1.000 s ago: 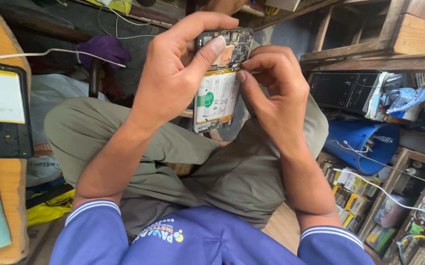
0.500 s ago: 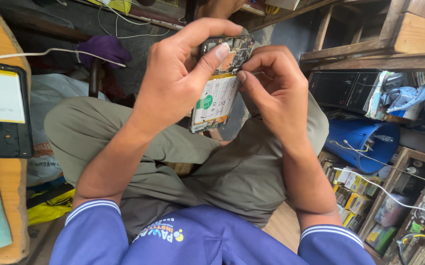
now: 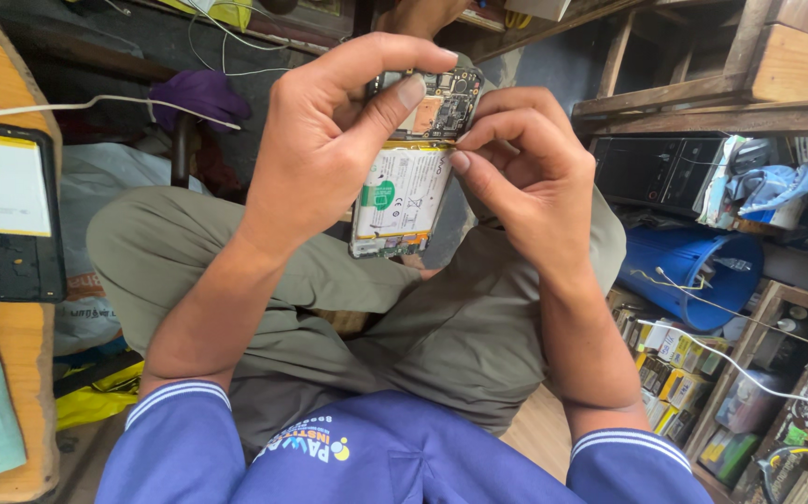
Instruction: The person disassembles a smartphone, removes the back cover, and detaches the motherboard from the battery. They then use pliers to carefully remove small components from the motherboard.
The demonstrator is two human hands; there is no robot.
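White battery facing up, the opened phone [image 3: 410, 168] is gripped in the left hand [image 3: 329, 149], thumb steadying its circuit board, held above the lap so the right hand [image 3: 525, 177] can pinch at its edge.

Compared with a second ago, I see the opened phone [image 3: 411, 163] sitting a little lower and tipped so its circuit board end leans right. My left hand [image 3: 329, 149] now has its thumb flat on the board's upper part, no longer at the phone's edge. My right hand [image 3: 525, 177] has closed in, fingertips [image 3: 464, 142] pinching at the seam between board and battery.
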